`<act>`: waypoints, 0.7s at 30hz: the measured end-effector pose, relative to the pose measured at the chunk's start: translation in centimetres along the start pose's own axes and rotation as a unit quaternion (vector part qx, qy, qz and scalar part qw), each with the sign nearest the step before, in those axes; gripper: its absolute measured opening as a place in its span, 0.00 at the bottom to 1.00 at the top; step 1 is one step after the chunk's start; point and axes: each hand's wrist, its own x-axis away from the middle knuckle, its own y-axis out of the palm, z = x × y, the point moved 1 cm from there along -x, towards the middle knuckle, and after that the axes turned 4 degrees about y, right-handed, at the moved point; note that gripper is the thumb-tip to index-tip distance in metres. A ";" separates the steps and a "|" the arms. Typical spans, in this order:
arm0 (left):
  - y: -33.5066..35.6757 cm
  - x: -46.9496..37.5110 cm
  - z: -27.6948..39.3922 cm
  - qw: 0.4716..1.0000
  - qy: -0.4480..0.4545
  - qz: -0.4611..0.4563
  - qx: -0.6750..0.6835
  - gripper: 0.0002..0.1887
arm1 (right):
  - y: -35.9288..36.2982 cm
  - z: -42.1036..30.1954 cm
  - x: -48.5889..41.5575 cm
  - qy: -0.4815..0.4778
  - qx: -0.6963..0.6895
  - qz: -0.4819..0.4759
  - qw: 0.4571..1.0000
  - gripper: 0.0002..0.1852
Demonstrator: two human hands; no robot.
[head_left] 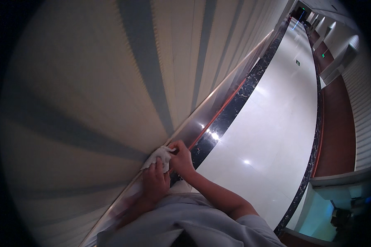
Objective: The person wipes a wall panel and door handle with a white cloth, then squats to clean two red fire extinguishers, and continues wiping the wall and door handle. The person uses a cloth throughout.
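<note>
A white cloth lies bunched against the light trim rail that runs along the striped wall. My left hand rests on the cloth's lower part with its fingers laid over it. At the cloth's right end, my right hand pinches a corner between thumb and fingers. Below the rail is a glossy wainscot panel, partly hidden by both hands.
A red-brown skirting strip and a dark marbled floor border edge the shiny pale tile floor. Across the corridor stands another wall with brown panels. A doorway opens at lower right. A green floor sign lies farther along.
</note>
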 end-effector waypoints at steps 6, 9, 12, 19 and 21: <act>2.0 -6.1 2.4 0.998 0.035 -0.057 0.000 0.41 | -5.6 0.1 -6.9 0.034 -0.100 0.078 0.991 0.13; 2.8 -8.6 3.5 0.995 0.040 -0.092 0.000 0.43 | -8.2 -0.7 -9.2 0.027 -0.101 0.106 0.989 0.11; 3.3 -11.1 4.2 0.997 0.056 -0.049 -0.002 0.43 | -9.6 -1.5 -11.2 0.046 -0.129 0.114 0.984 0.10; 4.4 -15.4 6.0 0.998 0.055 0.006 0.003 0.41 | -13.3 -3.7 -15.3 0.063 -0.180 0.106 0.976 0.11; 4.5 -16.9 6.9 0.998 0.062 0.019 -0.009 0.40 | -15.0 -4.6 -16.9 0.049 -0.193 0.115 0.973 0.11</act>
